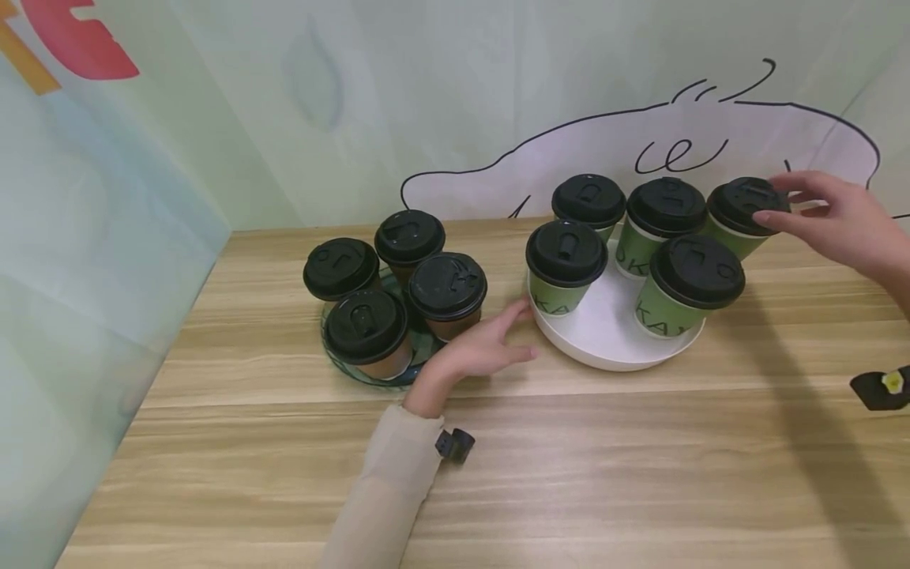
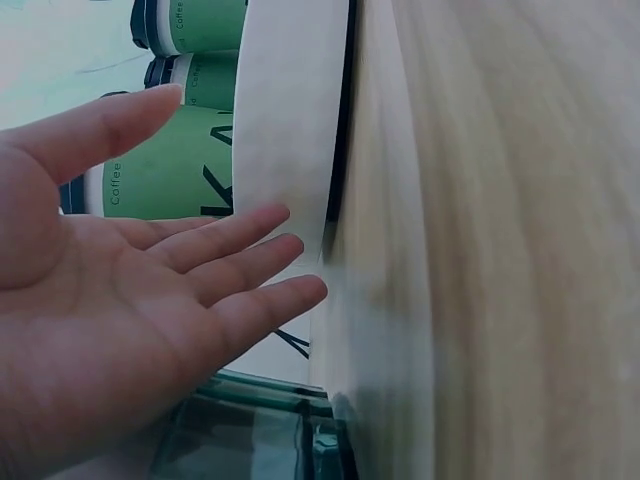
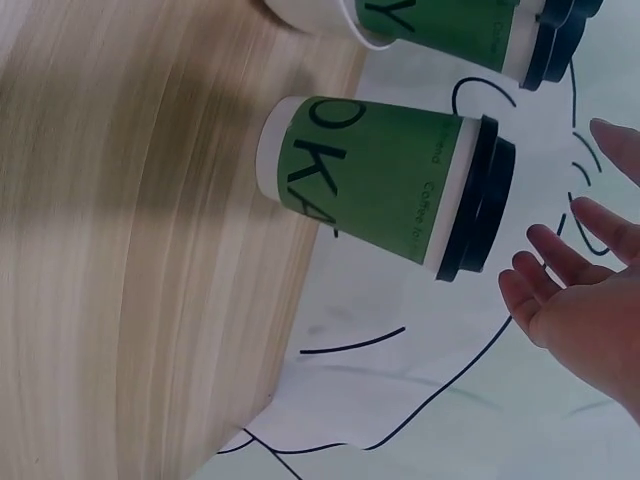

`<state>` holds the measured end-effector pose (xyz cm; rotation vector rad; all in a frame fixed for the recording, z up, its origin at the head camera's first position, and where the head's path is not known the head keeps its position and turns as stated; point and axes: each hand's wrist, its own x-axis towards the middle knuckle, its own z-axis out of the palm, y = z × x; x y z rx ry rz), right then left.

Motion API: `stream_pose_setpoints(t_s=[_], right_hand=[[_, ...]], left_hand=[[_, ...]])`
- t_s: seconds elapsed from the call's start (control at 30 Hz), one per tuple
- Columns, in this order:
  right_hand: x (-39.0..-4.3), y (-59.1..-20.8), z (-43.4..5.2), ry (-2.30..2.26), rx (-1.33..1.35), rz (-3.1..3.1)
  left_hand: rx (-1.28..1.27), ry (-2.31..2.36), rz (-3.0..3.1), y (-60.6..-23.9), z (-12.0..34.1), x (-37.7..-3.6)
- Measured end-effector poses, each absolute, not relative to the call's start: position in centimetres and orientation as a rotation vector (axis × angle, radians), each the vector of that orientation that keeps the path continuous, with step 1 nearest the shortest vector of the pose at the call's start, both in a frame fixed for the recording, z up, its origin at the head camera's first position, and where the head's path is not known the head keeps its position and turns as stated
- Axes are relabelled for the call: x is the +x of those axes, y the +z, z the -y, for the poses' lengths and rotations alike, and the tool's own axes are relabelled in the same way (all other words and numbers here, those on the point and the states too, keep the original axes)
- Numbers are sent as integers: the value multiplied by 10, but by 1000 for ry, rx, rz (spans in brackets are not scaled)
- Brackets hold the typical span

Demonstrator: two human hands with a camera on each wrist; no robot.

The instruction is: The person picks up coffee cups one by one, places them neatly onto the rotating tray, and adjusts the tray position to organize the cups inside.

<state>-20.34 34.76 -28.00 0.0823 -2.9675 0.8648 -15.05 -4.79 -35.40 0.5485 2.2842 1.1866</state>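
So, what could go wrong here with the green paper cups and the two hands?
1. The right hand is open above the black lid of the far-right green paper cup, which stands on the wooden table beside the round white tray; a careless touch may tip it.
2. The left hand lies open beside this tray; a push may shake its four cups.

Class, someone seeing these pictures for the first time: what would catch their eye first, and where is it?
Two clusters of black-lidded cups stand at the back of the wooden table: four brown cups on a green glass plate at left, green cups on a white tray at right. The right hand reaches for the rightmost green cup, which stands off the tray; the left hand lies open beside the tray.
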Motion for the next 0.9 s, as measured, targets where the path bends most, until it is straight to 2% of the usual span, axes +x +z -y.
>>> stream_pose_setpoints(t_s=[0.9], right_hand=[[-213, -281, -349, 805, -9, 3044]], left_hand=[[571, 1206, -2262, -354, 46, -150]])
